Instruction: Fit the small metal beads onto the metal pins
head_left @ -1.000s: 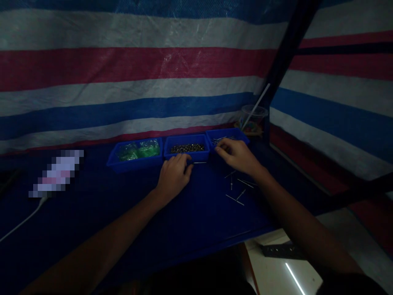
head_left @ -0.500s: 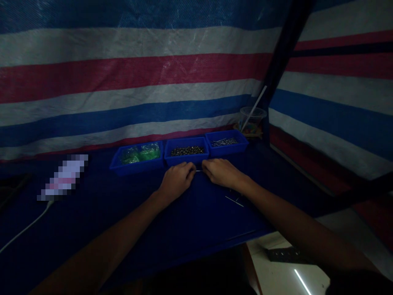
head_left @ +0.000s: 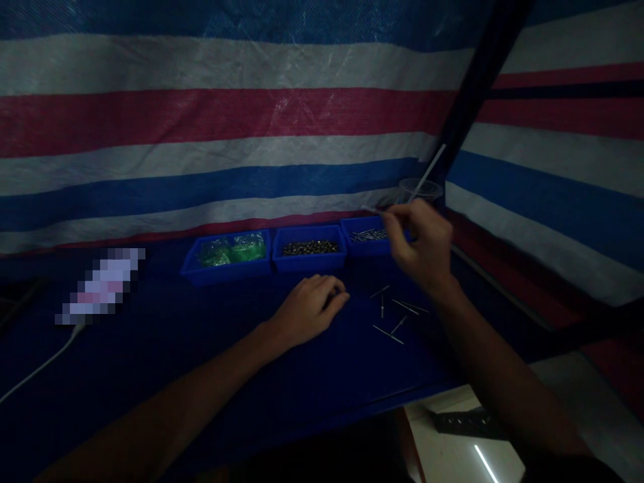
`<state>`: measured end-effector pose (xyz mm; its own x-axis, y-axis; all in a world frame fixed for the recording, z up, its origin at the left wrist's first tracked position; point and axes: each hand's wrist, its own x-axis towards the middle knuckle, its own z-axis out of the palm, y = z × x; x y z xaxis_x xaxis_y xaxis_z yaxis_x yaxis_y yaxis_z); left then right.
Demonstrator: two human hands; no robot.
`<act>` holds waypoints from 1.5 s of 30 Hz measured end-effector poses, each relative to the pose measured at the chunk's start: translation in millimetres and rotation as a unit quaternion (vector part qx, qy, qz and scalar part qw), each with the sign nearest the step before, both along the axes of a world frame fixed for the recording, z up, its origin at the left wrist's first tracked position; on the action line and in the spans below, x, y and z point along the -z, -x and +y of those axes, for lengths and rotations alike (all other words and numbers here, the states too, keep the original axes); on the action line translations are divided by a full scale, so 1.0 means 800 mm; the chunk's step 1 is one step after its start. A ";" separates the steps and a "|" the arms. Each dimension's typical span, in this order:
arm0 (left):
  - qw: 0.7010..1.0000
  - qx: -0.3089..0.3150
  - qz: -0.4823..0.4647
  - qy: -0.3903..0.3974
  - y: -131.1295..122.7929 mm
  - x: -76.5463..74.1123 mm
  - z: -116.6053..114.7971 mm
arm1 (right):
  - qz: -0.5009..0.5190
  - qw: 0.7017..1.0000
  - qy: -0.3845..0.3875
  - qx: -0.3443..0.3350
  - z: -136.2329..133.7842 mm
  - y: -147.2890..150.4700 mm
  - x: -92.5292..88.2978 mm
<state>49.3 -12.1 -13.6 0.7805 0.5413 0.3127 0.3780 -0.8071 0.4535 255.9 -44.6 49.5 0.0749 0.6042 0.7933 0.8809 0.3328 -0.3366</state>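
Observation:
My right hand [head_left: 421,245] is raised above the blue table, its fingers pinched on a thin metal pin [head_left: 375,210] that points left. My left hand [head_left: 310,307] rests on the table with fingers loosely curled; whether it holds anything is hidden. Three blue trays stand at the back: one with green bags [head_left: 227,250], one with small dark metal pieces [head_left: 308,247], one with metal pins [head_left: 369,235]. Several loose pins [head_left: 394,313] lie on the table under my right wrist.
A clear plastic cup [head_left: 420,194] with a white straw stands behind the right tray. A striped tarp forms the back and right walls. A blurred-out object [head_left: 100,287] with a white cable lies at the left. The table's front edge drops to a pale floor at lower right.
My right hand has lifted from the table beside my left hand up and to the right, carrying a pin. My left hand slid slightly right and stayed on the table.

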 end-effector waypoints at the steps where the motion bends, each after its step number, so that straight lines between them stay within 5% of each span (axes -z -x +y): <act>1: 0.999 0.035 0.015 -0.012 -0.006 -0.002 -0.010 | 0.019 0.998 -0.025 0.047 0.006 -0.010 -0.006; 6: 0.975 0.200 0.073 -0.067 -0.061 -0.004 -0.041 | -0.053 0.981 0.073 0.169 0.045 -0.043 0.014; 12: 0.958 0.242 0.139 -0.064 -0.121 0.007 -0.032 | -0.038 0.973 0.170 0.153 0.049 -0.062 0.055; 16: 0.966 0.218 0.129 -0.049 -0.066 0.008 -0.022 | -0.019 0.982 0.146 0.114 0.034 -0.055 0.047; 20: 0.979 0.101 0.171 -0.051 0.030 0.008 -0.009 | -0.042 0.991 0.128 0.019 0.010 -0.012 0.030; 23: 0.979 0.030 0.189 -0.065 0.067 0.008 -0.004 | -0.083 0.981 0.154 -0.078 -0.006 0.022 0.020; 27: 0.976 0.039 0.204 -0.062 0.045 0.007 -0.009 | -0.084 0.980 0.149 -0.106 -0.007 0.033 0.018; 35: 0.968 0.209 0.136 -0.034 -0.041 0.006 -0.037 | -0.019 0.987 0.154 -0.030 0.012 -0.007 0.029; 40: 0.970 0.191 0.144 -0.042 -0.034 0.006 -0.037 | -0.054 0.974 0.214 -0.055 0.012 -0.001 0.038; 45: 0.969 0.145 0.192 -0.064 0.011 0.007 -0.024 | -0.086 0.959 0.247 -0.107 0.015 0.009 0.049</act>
<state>40.4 -31.1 -19.6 0.9658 0.2587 0.0198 0.2487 -0.9448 0.2132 249.0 -32.7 10.2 -0.1994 0.8967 0.3952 0.8667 0.3496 -0.3558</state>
